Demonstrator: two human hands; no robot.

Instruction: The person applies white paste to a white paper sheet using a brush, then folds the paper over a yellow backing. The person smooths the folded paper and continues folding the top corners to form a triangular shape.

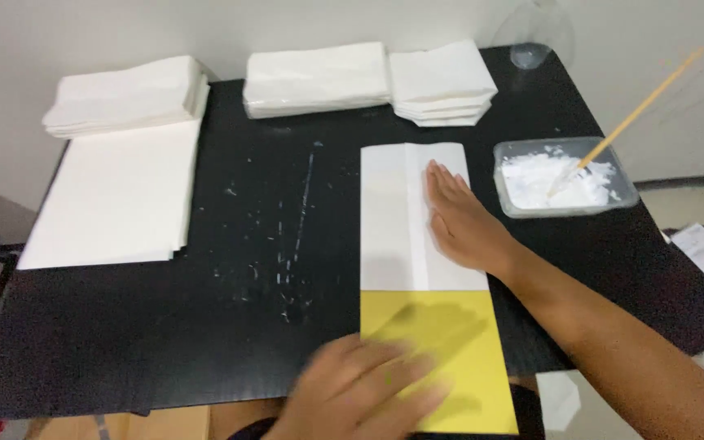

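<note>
A long folded sheet lies upright on the black table (205,342), its upper part white paper (391,220) and its lower part yellow paper (466,358). My right hand (462,222) rests flat on the white part, fingers together and pointing away from me. Blurred, my left hand (364,391) lies flat over the lower left of the yellow part, fingers spread. Neither hand grips anything.
A clear tub of white paste (564,181) with a wooden stick (641,106) stands right of the sheet. Stacks of folded white paper (315,77) (442,81) (128,94) line the far edge, and a large white stack (116,195) lies at the left. Dried paste smears mark the table's middle.
</note>
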